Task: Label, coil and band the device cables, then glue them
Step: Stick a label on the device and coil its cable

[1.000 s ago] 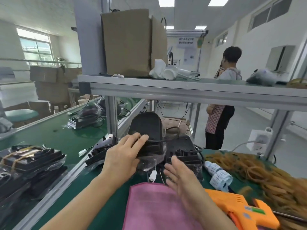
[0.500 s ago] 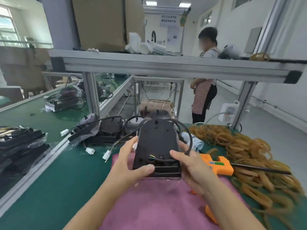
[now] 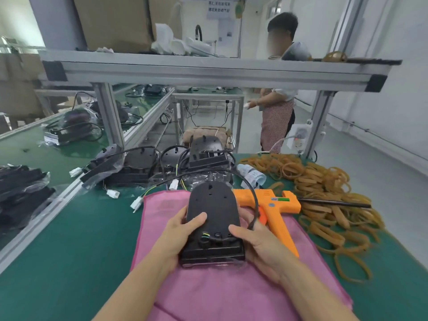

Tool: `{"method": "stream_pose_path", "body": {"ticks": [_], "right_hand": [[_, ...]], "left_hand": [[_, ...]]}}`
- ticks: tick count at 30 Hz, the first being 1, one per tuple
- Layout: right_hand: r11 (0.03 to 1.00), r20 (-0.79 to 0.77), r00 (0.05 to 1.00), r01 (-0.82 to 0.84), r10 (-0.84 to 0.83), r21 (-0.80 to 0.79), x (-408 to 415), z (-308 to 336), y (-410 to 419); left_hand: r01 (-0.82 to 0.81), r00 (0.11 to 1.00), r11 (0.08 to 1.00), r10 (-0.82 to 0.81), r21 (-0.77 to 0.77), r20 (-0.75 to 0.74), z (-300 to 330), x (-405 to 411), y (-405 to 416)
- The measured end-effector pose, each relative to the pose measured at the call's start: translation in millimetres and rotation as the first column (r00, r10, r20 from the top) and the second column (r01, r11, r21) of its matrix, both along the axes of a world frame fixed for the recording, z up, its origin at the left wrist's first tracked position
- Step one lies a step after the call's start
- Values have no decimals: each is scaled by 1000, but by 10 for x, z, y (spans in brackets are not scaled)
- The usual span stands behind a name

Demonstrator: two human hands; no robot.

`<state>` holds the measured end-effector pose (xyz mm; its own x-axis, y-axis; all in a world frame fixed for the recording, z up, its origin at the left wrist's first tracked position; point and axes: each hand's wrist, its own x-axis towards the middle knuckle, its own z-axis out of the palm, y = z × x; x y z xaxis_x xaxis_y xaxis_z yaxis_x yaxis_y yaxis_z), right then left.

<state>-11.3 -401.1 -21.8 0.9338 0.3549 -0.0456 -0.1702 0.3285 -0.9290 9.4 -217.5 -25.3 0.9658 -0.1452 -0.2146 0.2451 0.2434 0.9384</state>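
Note:
A black device (image 3: 213, 212) lies face down on a pink cloth (image 3: 208, 293), held from both sides. My left hand (image 3: 183, 230) grips its left edge, thumb on top. My right hand (image 3: 252, 239) grips its right edge near the bottom, thumb by the wire exit. Its black cable (image 3: 252, 193) loops up from the right side and over the top to white connectors (image 3: 173, 185). An orange glue gun (image 3: 273, 209) lies just right of the device. A heap of tan rubber bands (image 3: 324, 195) spreads at the right. A roll of white labels (image 3: 252, 176) lies behind the glue gun.
More black devices with cables (image 3: 143, 163) are piled behind the cloth. Bagged devices (image 3: 20, 191) lie at the far left across an aluminium rail (image 3: 41, 218). An overhead shelf (image 3: 208, 70) carries a cardboard box. A person in an apron (image 3: 278, 117) stands beyond the table.
The device came off the pile at the back and down onto the pink cloth, closer to me. My hands shifted to grip its two sides.

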Motion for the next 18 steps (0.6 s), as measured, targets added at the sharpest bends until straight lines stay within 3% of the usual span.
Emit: {"method": "stream_pose_path", "body": {"ticks": [5, 9, 10, 12, 13, 14, 16, 18], "right_hand": [[966, 44, 999, 5, 7, -260, 1, -41, -78], [815, 145, 989, 59, 31, -576, 22, 44, -38], [717, 193, 980, 106, 40, -689, 26, 70, -26], [373, 276, 959, 236, 58, -897, 40, 132, -7], [183, 300, 952, 287, 50, -940, 58, 158, -5], [63, 317, 948, 315, 30, -947, 79, 181, -10], [37, 333, 943, 332, 4, -942, 95, 227, -22], [201, 267, 963, 266, -19, -943, 90, 260, -54]], "left_hand": [[35, 997, 992, -44, 122, 71, -18, 1, 28], [71, 991, 976, -92, 207, 96, 4, -4, 32], [70, 990, 972, -95, 226, 101, 10, -7, 32], [77, 991, 968, -101, 239, 90, 22, -13, 41], [102, 989, 966, -123, 238, 76, 30, -18, 52], [137, 986, 961, -156, 240, 62, 39, -19, 66], [192, 976, 948, -212, 253, 55, 49, -21, 87], [193, 974, 944, -217, 268, 62, 53, -23, 92]]}}
